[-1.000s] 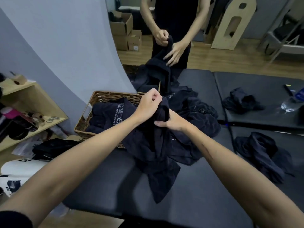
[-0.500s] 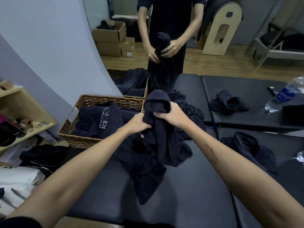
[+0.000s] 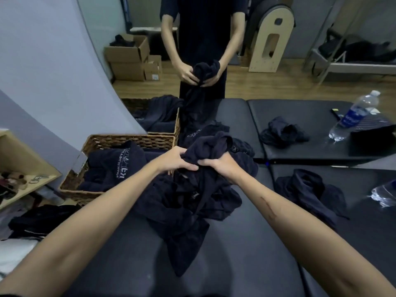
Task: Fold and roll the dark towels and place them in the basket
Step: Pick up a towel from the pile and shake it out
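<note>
At frame centre, the dark towel [image 3: 206, 150] is now bunched higher between the left hand [image 3: 175, 160] and right hand [image 3: 220, 166], fingers clamped on it; rolling seems underway, beside the basket [image 3: 128, 141] at centre left.

black padded counter [image 3: 235, 254] fills the lower field. at 2 o'clock, a clear water bottle with a blue label [image 3: 353, 115] leans against a dark box [image 3: 372, 139]; a small black item with a yellow tip [image 3: 334, 112] lies just beside it. a second plastic bottle [image 3: 384, 195] lies at 3 o'clock. stacked cardboard boxes [image 3: 130, 58] stand at 11 o'clock on the wooden floor [image 3: 278, 86]; a pale wooden arched frame [image 3: 272, 37] stands at 1 o'clock. a wooden shelf [image 3: 19, 168] with small clutter sits at 9 o'clock.
</note>
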